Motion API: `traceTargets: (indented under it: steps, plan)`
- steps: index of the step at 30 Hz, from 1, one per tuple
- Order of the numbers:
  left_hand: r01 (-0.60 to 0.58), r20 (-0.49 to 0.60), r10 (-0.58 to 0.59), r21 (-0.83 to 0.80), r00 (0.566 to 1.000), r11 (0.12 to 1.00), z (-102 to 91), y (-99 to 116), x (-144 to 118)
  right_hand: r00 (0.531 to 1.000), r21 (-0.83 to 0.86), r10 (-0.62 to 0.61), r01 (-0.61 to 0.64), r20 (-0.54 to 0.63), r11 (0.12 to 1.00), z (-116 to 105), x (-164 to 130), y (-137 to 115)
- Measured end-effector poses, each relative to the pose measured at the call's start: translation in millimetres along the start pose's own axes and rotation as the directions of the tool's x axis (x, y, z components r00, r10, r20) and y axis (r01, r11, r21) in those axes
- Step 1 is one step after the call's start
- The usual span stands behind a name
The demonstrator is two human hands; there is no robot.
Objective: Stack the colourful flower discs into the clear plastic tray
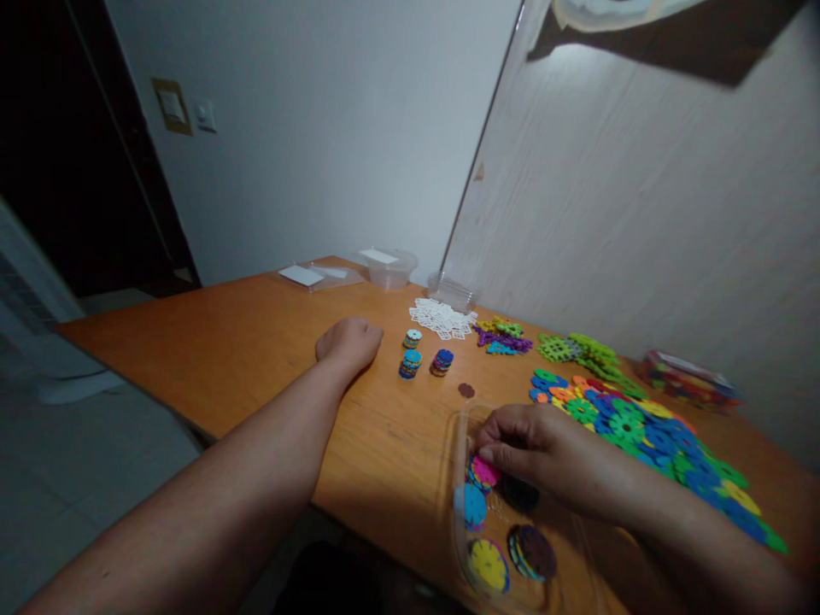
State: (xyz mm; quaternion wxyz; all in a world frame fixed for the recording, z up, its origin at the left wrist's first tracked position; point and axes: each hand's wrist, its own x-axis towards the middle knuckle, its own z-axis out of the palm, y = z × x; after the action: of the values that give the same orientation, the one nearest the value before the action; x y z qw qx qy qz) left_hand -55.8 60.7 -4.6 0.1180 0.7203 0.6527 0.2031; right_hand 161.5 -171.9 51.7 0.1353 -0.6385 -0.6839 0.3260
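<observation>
My left hand [349, 340] rests as a loose fist on the orange wooden table [256, 342], holding nothing, just left of three small stacks of coloured discs [411, 363]. My right hand [522, 444] reaches into a clear plastic tray [456, 478] at the table's near edge, its fingertips pinching a pink disc [482, 471]. Blue [472, 506], yellow [490, 564] and dark [533, 551] disc stacks lie in the same tray. Whether the pink disc is lifted off the tray, I cannot tell.
A spread of blue, green and orange flower-shaped pieces [647, 436] lies right of my right hand. Further back are green pieces [580, 350], purple pieces [503, 339], white lattice pieces [442, 318], clear containers [389, 266] and a filled box [688, 380]. A panel wall stands right.
</observation>
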Motion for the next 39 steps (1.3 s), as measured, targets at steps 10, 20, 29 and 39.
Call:
traceTargets:
  steps: [10, 20, 29, 39]
  plan:
    - [-0.013, -0.004, 0.013, 0.006, 1.0, 1.0, 2.0, -1, 1, 0.943, -0.06, -0.08, 0.064, -0.323, 0.996, -43, 26, 26]
    - [-0.009, 0.003, 0.009, 0.005, 1.0, 1.0, -2.8, 1, -3, 0.993, 0.006, 0.014, -0.014, -0.116, 1.0, -33, 94, 58]
    - [-0.005, 0.009, 0.005, -0.006, 1.0, 1.0, 0.1, 0, -1, 0.991, 0.043, 0.03, -0.024, -0.132, 0.999, -29, 101, 57]
    - [-0.015, -0.003, 0.015, -0.012, 1.0, 1.0, -0.8, 2, -2, 0.98, 0.161, 0.015, 0.018, -0.2, 0.987, -56, 36, 35]
